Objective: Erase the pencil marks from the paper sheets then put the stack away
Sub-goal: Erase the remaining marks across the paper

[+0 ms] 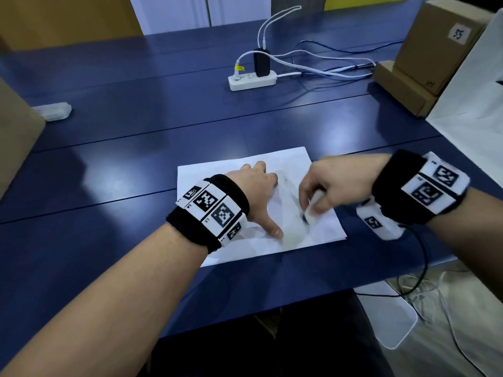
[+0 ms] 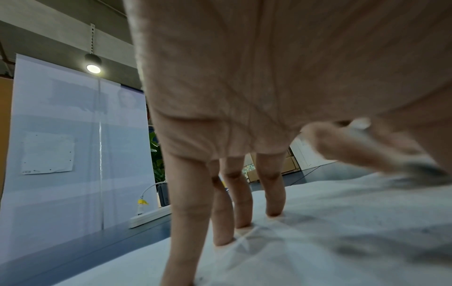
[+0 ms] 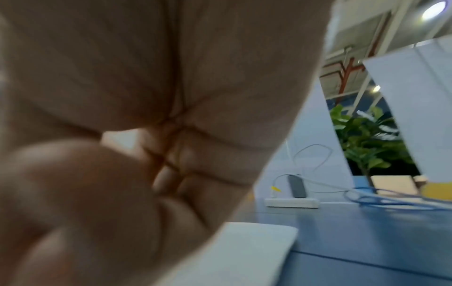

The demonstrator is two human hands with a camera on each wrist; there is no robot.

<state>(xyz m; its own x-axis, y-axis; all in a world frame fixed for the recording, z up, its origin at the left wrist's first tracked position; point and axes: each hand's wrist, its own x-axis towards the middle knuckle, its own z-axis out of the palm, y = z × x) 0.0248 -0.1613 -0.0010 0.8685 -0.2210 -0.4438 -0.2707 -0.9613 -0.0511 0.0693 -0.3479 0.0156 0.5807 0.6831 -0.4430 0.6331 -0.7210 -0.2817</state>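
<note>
A stack of white paper sheets [image 1: 299,159] lies on the blue table [image 1: 136,159] near its front edge. My left hand [image 1: 255,186] presses flat on the paper's left part, fingers [image 2: 188,203] straight and spread, tips on the sheet [image 2: 318,241]. My right hand [image 1: 324,186] grips a white eraser [image 1: 313,206] with a dark, dirty tip, which touches the paper's right part; hand and eraser are motion-blurred. In the right wrist view the curled fingers [image 3: 97,193] fill the frame, with a sliver of eraser [image 3: 119,138] and the paper's corner [image 3: 244,251] below.
A white power strip [image 1: 253,80] with a black charger and cables sits at the back middle. Cardboard boxes [image 1: 424,58] stand at the back right beside a white board [image 1: 476,104]. A small clear plastic case [image 1: 55,111] lies at the left. The table edge runs just right of the paper.
</note>
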